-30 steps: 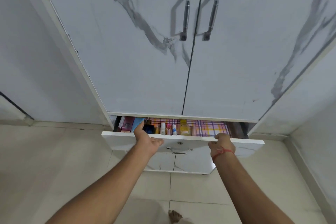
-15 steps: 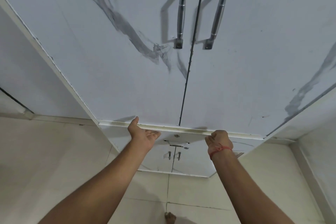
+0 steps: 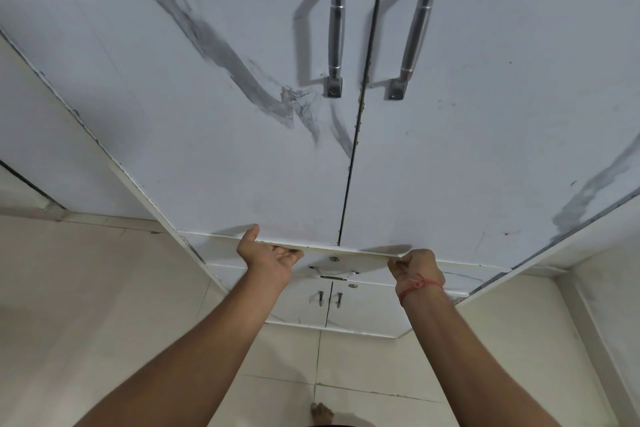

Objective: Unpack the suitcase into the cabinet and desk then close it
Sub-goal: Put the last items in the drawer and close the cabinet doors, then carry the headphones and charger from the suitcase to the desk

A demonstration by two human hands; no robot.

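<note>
The white marble-patterned cabinet (image 3: 214, 135) fills the view, its two tall doors closed. Below them the drawer front (image 3: 367, 265), with a keyhole and a metal handle, sits pushed in under the doors. My left hand (image 3: 270, 258) presses on the drawer front's left part, thumb pointing up against the door. My right hand (image 3: 417, 269), a red thread on its wrist, pushes the right part with curled fingers. The drawer's contents are hidden. The suitcase is out of view.
Two long metal door handles (image 3: 336, 28) hang side by side at the top. Under the drawer are two small lower doors with knobs (image 3: 329, 298). Beige floor tiles (image 3: 104, 305) spread on both sides. A bare foot (image 3: 322, 412) shows at the bottom.
The drawer, open a second ago with bottles and checked cloth showing, has slid in under the doors. Both hands followed it forward and the view moved closer to the cabinet.
</note>
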